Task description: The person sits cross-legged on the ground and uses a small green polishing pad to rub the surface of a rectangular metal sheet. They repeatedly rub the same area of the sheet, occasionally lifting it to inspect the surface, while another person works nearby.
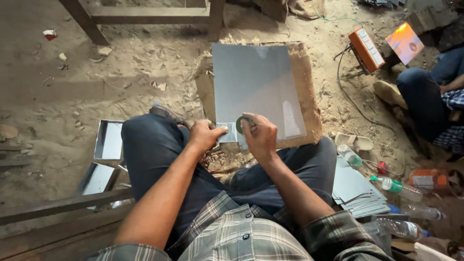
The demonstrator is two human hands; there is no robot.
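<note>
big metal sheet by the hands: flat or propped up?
Flat: the metal sheet lies spread on a brown board on the sandy ground.

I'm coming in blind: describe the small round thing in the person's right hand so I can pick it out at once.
Start from the large grey metal sheet lying on a brown board on the sandy ground. At its near edge, the right hand pinches a small disc. It is dark green, the only round thing among flat rectangular sheets; the left hand beside it grips the sheet's edge.
</note>
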